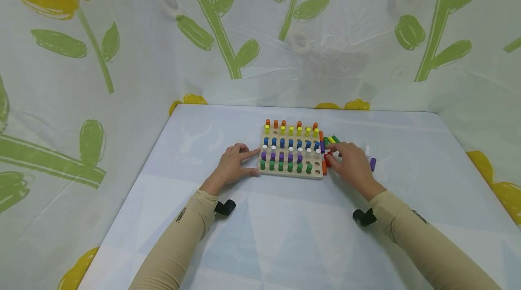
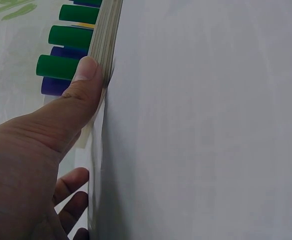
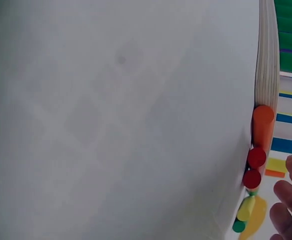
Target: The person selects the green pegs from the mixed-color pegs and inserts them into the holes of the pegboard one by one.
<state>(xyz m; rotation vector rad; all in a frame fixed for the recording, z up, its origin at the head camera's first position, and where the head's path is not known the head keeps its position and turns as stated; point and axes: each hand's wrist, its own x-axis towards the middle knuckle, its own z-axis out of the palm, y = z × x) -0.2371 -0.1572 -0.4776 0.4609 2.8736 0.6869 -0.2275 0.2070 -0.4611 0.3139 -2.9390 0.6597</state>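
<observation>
A pale wooden pegboard [image 1: 291, 174] lies on the table, with rows of orange, yellow, blue, white, purple and green pegs upright in it. My left hand [image 1: 233, 164] is at its left side. In the left wrist view, the thumb [image 2: 88, 80] presses against the board's edge close to a green peg [image 2: 58, 67]. Beyond the board's right side, my right hand [image 1: 351, 163] hovers by two loose red pegs [image 1: 327, 159]. The right wrist view shows its fingers [image 3: 285, 192] bent and apart from the red pegs [image 3: 256, 158], with nothing seen between them.
Loose orange [image 1: 324, 168], green and yellow [image 1: 331, 140] pegs lie along the board's right side. Past my right hand are a white peg [image 1: 367, 150] and a purple peg [image 1: 373, 164]. A flowered curtain [image 1: 285, 64] rises behind the table [image 1: 268, 235].
</observation>
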